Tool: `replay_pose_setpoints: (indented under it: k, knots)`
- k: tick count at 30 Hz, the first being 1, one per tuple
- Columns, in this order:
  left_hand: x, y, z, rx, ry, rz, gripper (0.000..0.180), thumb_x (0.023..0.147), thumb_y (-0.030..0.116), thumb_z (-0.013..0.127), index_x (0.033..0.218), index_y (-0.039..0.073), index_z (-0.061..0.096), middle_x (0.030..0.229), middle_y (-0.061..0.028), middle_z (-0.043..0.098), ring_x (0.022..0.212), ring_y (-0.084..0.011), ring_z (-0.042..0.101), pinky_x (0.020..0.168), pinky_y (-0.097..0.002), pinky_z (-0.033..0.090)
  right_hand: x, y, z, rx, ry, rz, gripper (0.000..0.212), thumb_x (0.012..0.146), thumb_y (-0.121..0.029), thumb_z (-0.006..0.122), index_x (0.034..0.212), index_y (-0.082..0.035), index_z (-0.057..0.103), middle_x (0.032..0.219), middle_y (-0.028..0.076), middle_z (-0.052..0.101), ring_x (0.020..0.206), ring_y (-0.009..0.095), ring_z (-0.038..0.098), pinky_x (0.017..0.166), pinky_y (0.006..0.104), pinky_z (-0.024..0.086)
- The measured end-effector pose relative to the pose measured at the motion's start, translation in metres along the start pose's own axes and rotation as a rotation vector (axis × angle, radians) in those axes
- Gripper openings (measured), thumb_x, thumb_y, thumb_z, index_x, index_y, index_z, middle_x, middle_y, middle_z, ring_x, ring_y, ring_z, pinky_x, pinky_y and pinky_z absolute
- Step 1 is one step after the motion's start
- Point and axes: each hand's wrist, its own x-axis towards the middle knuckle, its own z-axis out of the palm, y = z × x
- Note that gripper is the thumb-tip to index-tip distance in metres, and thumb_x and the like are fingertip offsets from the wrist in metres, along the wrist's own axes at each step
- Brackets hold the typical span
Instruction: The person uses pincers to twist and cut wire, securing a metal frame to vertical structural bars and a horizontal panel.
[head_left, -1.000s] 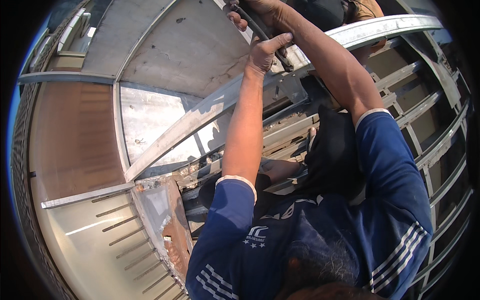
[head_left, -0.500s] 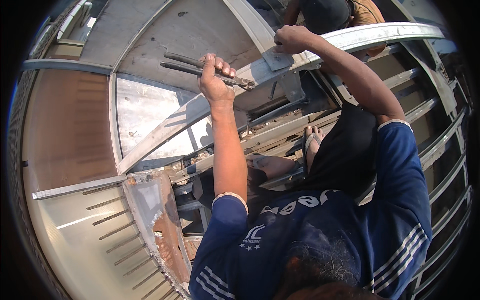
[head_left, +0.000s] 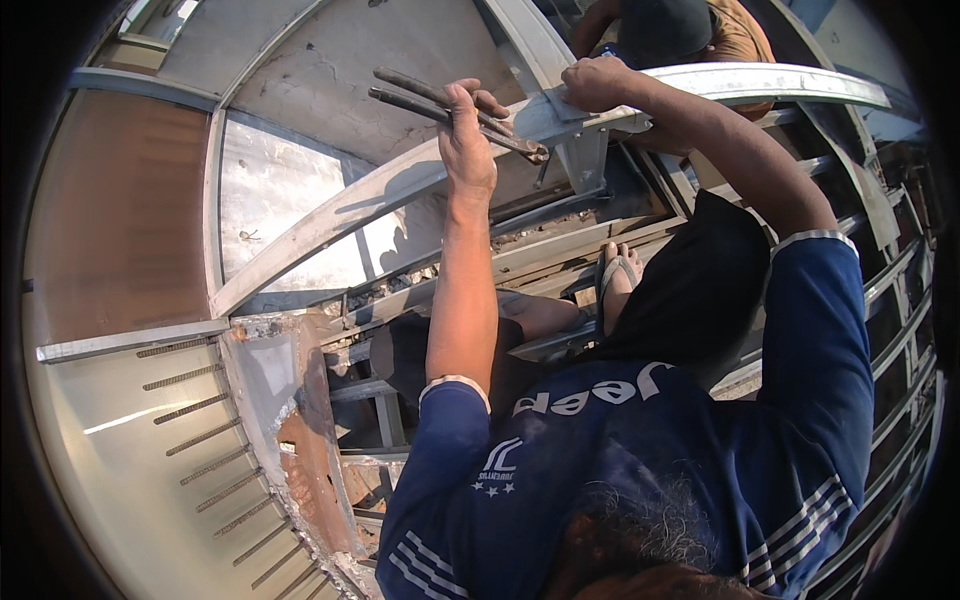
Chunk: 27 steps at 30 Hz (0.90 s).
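My left hand is raised by the curved metal beam, closed loosely on a pair of long-handled pincers. The dark handles stick out to the left, and the jaws point right, in front of the beam. My thumb is up along the handles; some fingers are hidden behind them. To the right, my right hand is curled into a fist at the joint where an upright metal member meets the beam. What it grips is hidden from view.
Beyond the beam crouches another person in a dark cap. Metal slats run along the right. My sandaled foot rests among frame rails. At left are a brown panel, a slotted cream panel and a rusty, broken edge.
My left hand has moved right and slightly up with the pincers, bringing the jaws closer to my right hand. Its grip looks looser. My right hand stays at the joint; the view has shifted slightly.
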Motion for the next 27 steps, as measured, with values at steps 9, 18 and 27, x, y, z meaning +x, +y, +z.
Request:
replay_pose_setpoints:
  k: [9,18,27]
  knots:
    - [0.062,-0.008,0.029,0.436,-0.027,0.15,0.084,0.099,0.073,0.045,0.117,-0.007,0.064,0.072,-0.0019,0.055,0.059,-0.0103,0.055,0.053,-0.0256,0.046,0.011,0.017,0.014,0.132,0.077,-0.136,0.033,0.086,-0.022,0.066,0.101,0.006,0.072,0.105,0.025,0.073,0.101,0.042,0.07,0.088,0.0472,0.055]
    - [0.091,-0.029,0.05,0.594,-0.317,0.166,0.054,0.096,0.054,0.069,0.108,0.001,0.073,0.082,-0.0068,0.072,0.074,-0.0173,0.068,0.073,-0.0368,0.054,-0.012,0.036,-0.05,1.283,0.502,-0.257,0.064,0.1,-0.054,0.062,0.136,0.0,0.06,0.113,0.02,0.072,0.1,0.027,0.074,0.091,0.0395,0.059]
    - [0.092,-0.033,0.054,0.588,-0.476,0.022,0.039,0.099,0.039,0.069,0.112,0.002,0.073,0.086,-0.0083,0.075,0.076,-0.0164,0.07,0.073,-0.0335,0.055,-0.02,0.044,-0.054,1.368,0.558,-0.082,0.008,0.101,-0.008,0.063,0.106,-0.003,0.065,0.087,0.004,0.068,0.075,0.012,0.065,0.067,0.0282,0.056]
